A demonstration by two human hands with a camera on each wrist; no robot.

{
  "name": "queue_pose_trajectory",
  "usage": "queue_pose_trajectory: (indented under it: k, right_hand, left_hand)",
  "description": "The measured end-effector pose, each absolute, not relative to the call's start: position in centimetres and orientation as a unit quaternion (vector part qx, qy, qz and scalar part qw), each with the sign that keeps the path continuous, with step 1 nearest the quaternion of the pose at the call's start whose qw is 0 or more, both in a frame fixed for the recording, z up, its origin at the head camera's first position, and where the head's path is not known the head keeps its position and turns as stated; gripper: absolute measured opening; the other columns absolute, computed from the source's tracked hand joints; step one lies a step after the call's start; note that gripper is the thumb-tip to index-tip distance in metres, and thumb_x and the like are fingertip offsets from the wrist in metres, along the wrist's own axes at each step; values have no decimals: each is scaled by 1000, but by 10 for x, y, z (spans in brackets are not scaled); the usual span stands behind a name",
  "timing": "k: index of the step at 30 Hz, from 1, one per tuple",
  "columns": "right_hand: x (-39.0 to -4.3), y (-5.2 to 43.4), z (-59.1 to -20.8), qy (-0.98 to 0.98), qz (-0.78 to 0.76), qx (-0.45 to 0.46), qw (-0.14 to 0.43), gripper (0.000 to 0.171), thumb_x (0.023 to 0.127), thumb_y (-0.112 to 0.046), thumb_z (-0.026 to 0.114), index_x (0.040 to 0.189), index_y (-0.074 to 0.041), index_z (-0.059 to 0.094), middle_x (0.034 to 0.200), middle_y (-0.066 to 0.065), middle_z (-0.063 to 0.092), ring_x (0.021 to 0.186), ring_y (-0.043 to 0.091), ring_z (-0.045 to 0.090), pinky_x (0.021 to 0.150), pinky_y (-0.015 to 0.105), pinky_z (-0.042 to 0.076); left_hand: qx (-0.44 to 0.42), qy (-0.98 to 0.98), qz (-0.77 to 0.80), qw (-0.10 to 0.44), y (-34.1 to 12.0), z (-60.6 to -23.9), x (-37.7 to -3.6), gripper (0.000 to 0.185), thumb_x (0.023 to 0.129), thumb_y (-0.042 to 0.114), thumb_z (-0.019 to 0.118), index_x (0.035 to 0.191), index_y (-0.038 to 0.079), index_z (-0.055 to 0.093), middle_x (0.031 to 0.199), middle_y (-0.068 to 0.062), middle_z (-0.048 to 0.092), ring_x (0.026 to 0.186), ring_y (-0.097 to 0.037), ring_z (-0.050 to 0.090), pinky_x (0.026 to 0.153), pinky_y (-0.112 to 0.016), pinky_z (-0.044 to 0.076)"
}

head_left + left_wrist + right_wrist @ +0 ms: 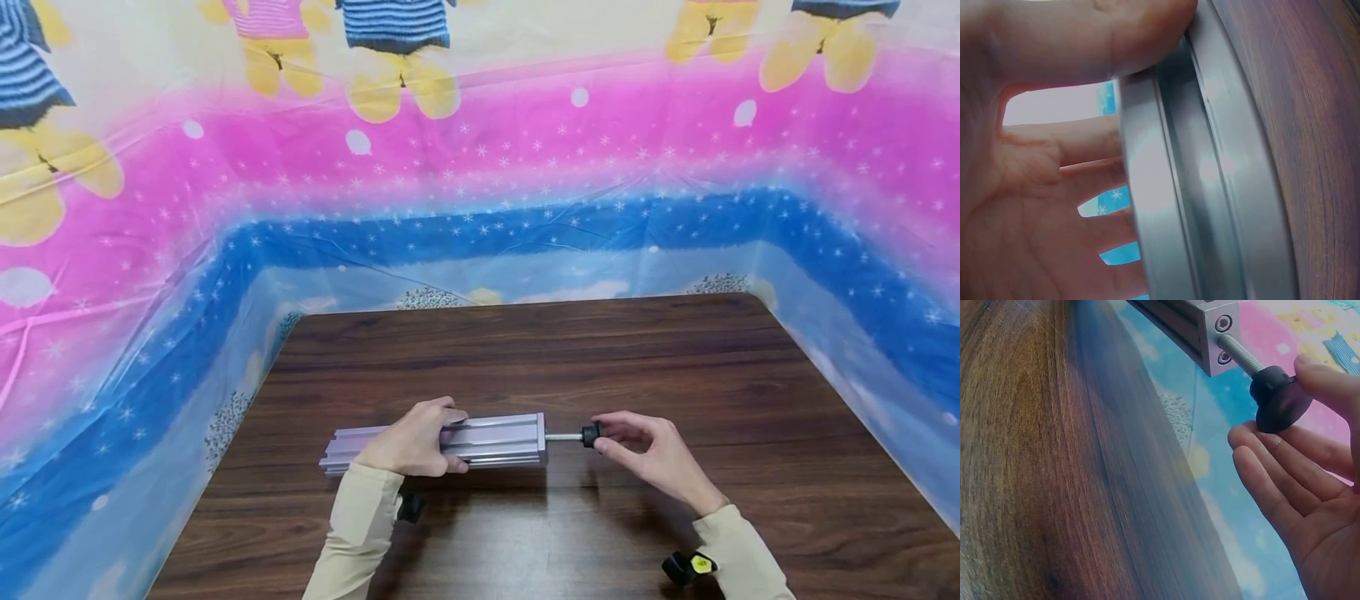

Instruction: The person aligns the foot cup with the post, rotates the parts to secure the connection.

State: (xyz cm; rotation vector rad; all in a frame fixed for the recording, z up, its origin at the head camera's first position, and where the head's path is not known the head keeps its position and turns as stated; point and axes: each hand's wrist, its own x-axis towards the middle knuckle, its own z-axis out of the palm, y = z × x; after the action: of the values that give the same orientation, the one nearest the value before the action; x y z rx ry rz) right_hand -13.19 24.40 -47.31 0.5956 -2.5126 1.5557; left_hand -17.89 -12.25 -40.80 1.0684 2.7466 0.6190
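Note:
A silver aluminium profile (502,432) lies lengthwise over the table. My left hand (416,440) grips it from above, thumb on the near side; in the left wrist view the thumb crosses one edge of the grooved bar (1154,181), and the fingers reach behind it. At its right end sits an end plate (1212,340) with two socket screws. A threaded rod (1241,355) sticks out of that plate and carries a black levelling foot (1282,403). My right hand (656,457) pinches the foot's round base between thumb and fingertips.
The dark wood-grain table (525,358) extends beyond both hands to its back edge. A pink and blue printed cloth (480,158) hangs around the back and sides. Black wrist devices, one (678,568) by the right sleeve, are worn on both arms.

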Motion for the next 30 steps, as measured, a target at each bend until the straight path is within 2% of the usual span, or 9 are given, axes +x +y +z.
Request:
queue_pose_trajectory:
  k: [6, 13, 15, 18, 22, 25, 30]
  right_hand:
    - [-133, 243, -474, -833, 525, 170, 41, 26, 100, -20, 66, 117, -1, 70, 90, 5, 78, 77, 25, 75, 70, 33, 60]
    - [-134, 242, -474, -835, 527, 160, 9, 30, 103, -24, 60, 118, 0, 68, 85, 4, 78, 75, 27, 75, 72, 37, 60]
    - [-134, 243, -473, -835, 525, 167, 7, 31, 104, -24, 59, 121, 0, 67, 90, 6, 78, 79, 26, 75, 73, 37, 60]
    - [-131, 244, -473, -831, 524, 185, 18, 34, 101, -21, 64, 131, -4, 64, 107, 8, 75, 91, 18, 74, 80, 35, 60]
    - [-128, 246, -472, -817, 530, 220, 45, 53, 92, -15, 75, 142, -14, 56, 130, 14, 66, 108, 9, 69, 87, 36, 58]
    - [-129, 247, -473, -811, 530, 242, 62, 56, 90, -13, 78, 141, -17, 57, 134, 17, 64, 110, 9, 68, 88, 40, 58]
    - [-130, 247, -475, -816, 522, 239, 72, 47, 90, -12, 77, 135, -18, 63, 130, 13, 68, 105, 9, 69, 88, 36, 58]
  left_hand:
    - [355, 909, 206, 65, -122, -408, -179, 59, 77, 27, 87, 125, -1, 68, 101, -5, 58, 78, -14, 49, 72, -30, 45]
    - [352, 910, 208, 67, -121, -409, -178, 61, 77, 28, 87, 126, -2, 67, 105, -7, 59, 79, -13, 50, 74, -31, 46]
    - [351, 910, 210, 67, -122, -409, -178, 62, 77, 28, 87, 127, -2, 67, 106, -8, 59, 80, -14, 51, 75, -31, 47]
    - [351, 909, 213, 66, -122, -409, -179, 63, 77, 28, 87, 127, -3, 66, 108, -10, 60, 81, -14, 52, 76, -32, 48]
    - [352, 909, 214, 61, -123, -407, -179, 60, 76, 27, 88, 125, -3, 67, 106, -9, 60, 80, -15, 52, 75, -32, 48]
    - [353, 909, 211, 64, -123, -408, -180, 57, 77, 26, 87, 123, -2, 68, 101, -7, 58, 79, -15, 51, 74, -31, 47]
    - [354, 909, 210, 66, -123, -409, -179, 55, 76, 26, 87, 121, -1, 68, 101, -7, 58, 79, -15, 51, 74, -31, 47]
